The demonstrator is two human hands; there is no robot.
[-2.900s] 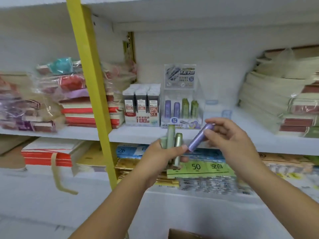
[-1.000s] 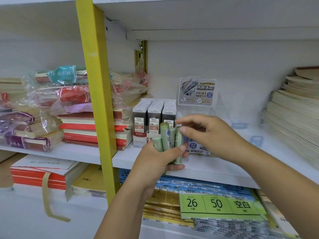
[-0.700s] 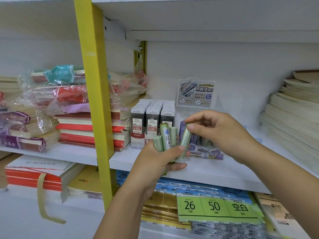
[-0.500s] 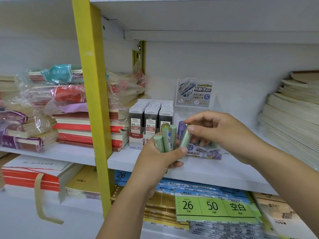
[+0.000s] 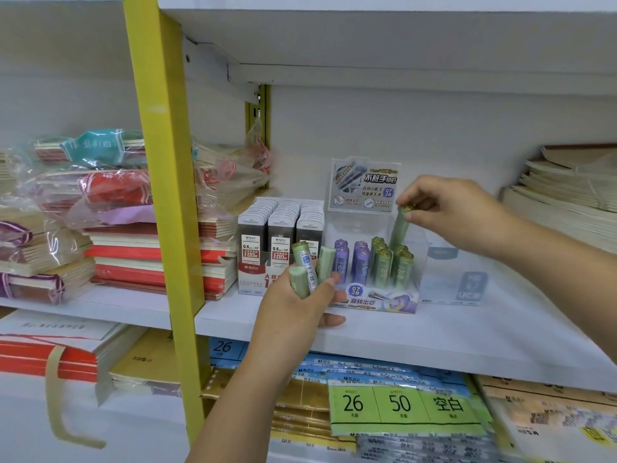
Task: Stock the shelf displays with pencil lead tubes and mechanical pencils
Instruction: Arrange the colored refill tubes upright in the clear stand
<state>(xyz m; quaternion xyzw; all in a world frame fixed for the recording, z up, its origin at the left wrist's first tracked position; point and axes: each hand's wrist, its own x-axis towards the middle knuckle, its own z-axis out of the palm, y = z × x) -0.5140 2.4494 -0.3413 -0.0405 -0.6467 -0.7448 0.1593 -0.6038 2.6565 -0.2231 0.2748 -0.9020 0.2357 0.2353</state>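
Note:
A clear display box (image 5: 418,262) stands on the white shelf (image 5: 434,332), with purple lead tubes (image 5: 350,260) on its left and green ones (image 5: 389,262) on its right. My right hand (image 5: 447,212) pinches the gold top of a green lead tube (image 5: 399,230) and holds it upright over the box's back right rows. In front of the box, my left hand (image 5: 297,309) grips three green lead tubes (image 5: 307,267).
A box of grey 0.5 lead cases (image 5: 280,238) stands left of the display. A yellow upright (image 5: 163,182) rises at the left, with stacked wrapped notebooks (image 5: 110,228) behind it. Paper stacks (image 5: 574,195) fill the right. Below hang paper packs with a green 26/50 label (image 5: 400,404).
My right hand put a purple tube in the display, pulled one green tube out of my left hand's bunch and carried it up and right over the box. The camera moved closer.

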